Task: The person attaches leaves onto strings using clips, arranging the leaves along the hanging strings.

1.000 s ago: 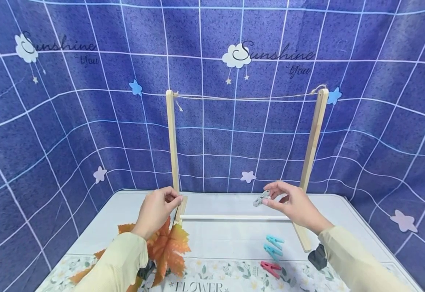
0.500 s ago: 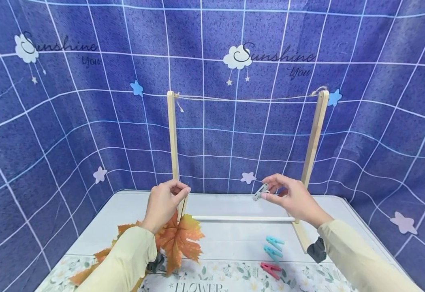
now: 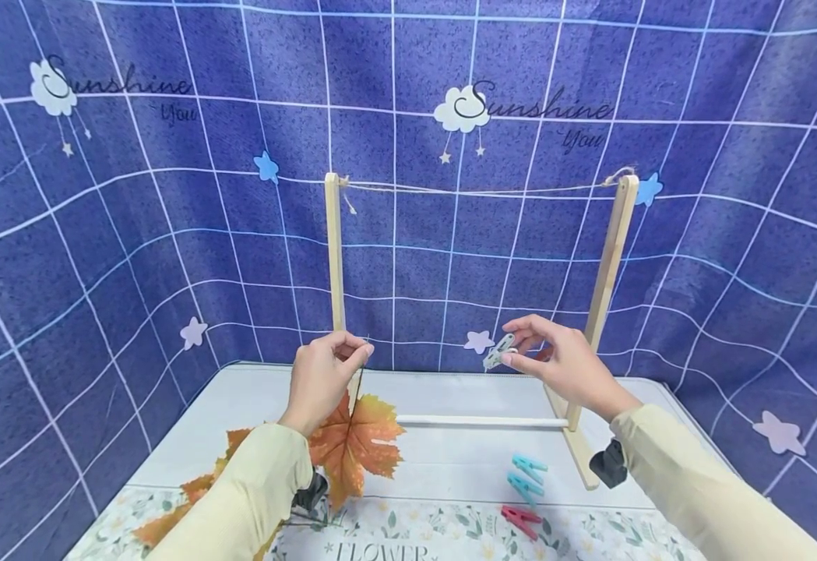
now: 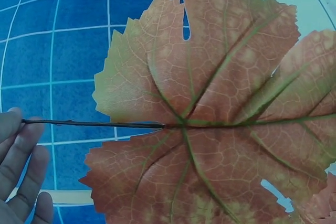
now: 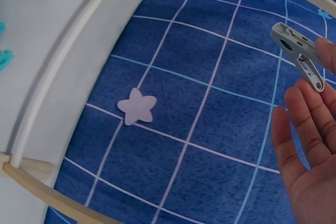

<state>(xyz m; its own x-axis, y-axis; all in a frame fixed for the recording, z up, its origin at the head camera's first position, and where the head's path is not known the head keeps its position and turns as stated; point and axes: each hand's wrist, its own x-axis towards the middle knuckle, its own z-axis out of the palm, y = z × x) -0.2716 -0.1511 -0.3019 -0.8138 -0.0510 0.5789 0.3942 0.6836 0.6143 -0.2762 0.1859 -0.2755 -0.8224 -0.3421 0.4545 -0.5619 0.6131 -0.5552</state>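
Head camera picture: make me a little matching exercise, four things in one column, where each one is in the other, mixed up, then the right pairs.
Things
1. Large orange leaf
2. Grey clothespin
3. Red clothespin
4. Twine

Places
A. Lying on the flowered print
B. Held by its stem in the left hand
C. Strung across the top of the wooden frame
D. Pinched in the right hand

Pairs: 1-B, 2-D, 3-A, 4-C

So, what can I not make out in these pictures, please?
Head: base of the left post, mostly hidden by the left hand and held leaf.
Head: other leaves, partly covered by the left sleeve.
Right wrist: turquoise clips, cut off by the left edge.
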